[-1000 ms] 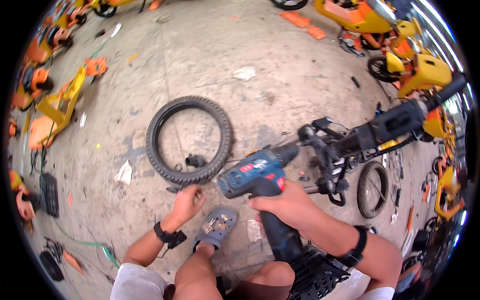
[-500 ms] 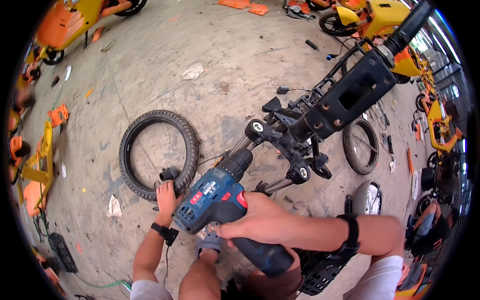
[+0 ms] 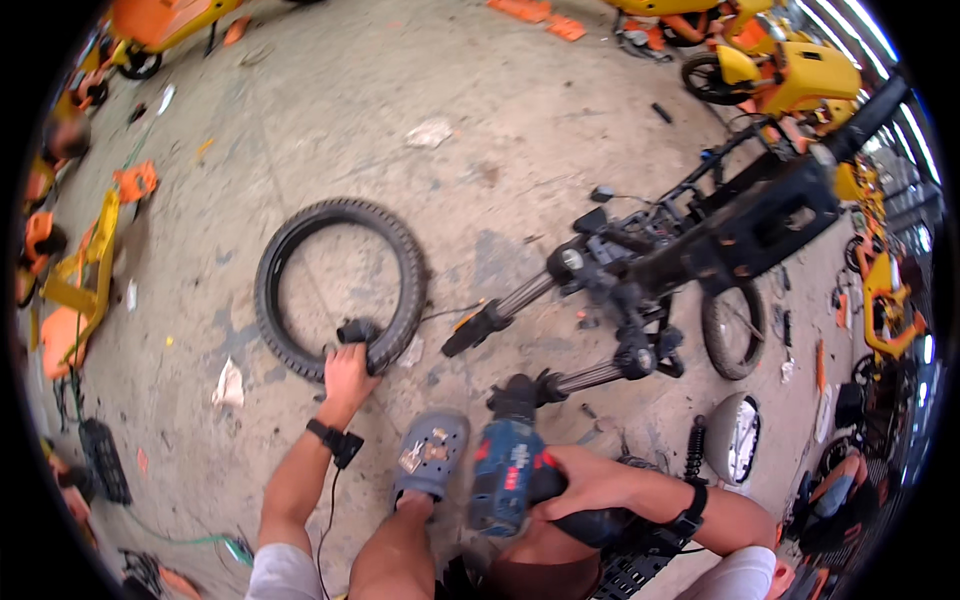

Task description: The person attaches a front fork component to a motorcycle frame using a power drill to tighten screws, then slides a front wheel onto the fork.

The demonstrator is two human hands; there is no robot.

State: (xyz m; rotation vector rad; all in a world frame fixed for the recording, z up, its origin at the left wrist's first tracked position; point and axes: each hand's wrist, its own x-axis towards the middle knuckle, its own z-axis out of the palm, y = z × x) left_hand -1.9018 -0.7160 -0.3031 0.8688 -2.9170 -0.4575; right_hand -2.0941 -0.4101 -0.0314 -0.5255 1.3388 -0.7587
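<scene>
My right hand (image 3: pixel 585 480) is wrapped round the grip of a blue and black cordless drill (image 3: pixel 505 470). Its chuck points away from me, close to the end of the nearer fork leg (image 3: pixel 595 376); whether they touch I cannot tell. That leg belongs to a black scooter frame (image 3: pixel 735 232) on the floor at the right. My left hand (image 3: pixel 347 375) is closed at the near rim of a loose black tire (image 3: pixel 405 262) lying flat. Just beyond its fingers is a black cylindrical part (image 3: pixel 355 331); what the fingers grip is hidden.
My foot in a grey clog (image 3: pixel 432 452) stands between my hands. A second tire (image 3: pixel 716 335), a shock absorber (image 3: pixel 696 448) and a light-coloured shell (image 3: pixel 735 440) lie at the right. Yellow scooters (image 3: pixel 805 80) stand at the far right. Another person (image 3: pixel 850 495) is at the right edge.
My right hand has lowered and turned the drill, so its chuck now points straight ahead near the fork leg. My left hand stays at the tire. The view has shifted.
</scene>
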